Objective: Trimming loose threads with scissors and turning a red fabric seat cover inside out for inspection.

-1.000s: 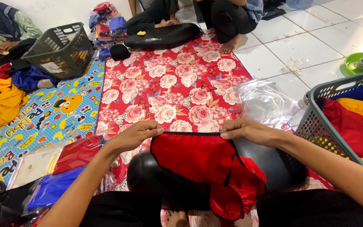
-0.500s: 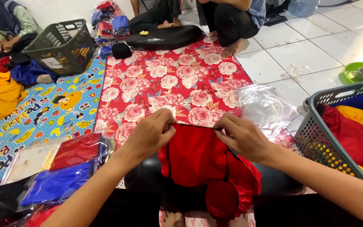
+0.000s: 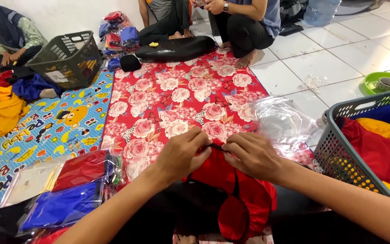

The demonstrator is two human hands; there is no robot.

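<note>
Head view, hands: I see my left hand [image 3: 183,153] and right hand [image 3: 251,156] drawn close together at frame centre, fingertips nearly meeting.
Left hand: fingers curled, pinching the top edge of a red cloth [image 3: 231,190].
Right hand: fingers bent, pinching the same top edge just beside the left.
Red cloth: it hangs from both pinches over a black rounded form [image 3: 181,212] on my lap, with a black seam running down its middle.
Under the hands: a red rose-print mat [image 3: 177,99] on the floor.
My left: 2 bagged folded cloths, 1 red [image 3: 80,169] and 1 blue [image 3: 62,208], on a cartoon-print mat [image 3: 46,122].
My right: a grey basket [image 3: 339,153] with red, yellow and blue cloth; clear plastic bags [image 3: 283,124] between it and the hands.
Far side: 2 seated people and a dark basket [image 3: 68,56].
</note>
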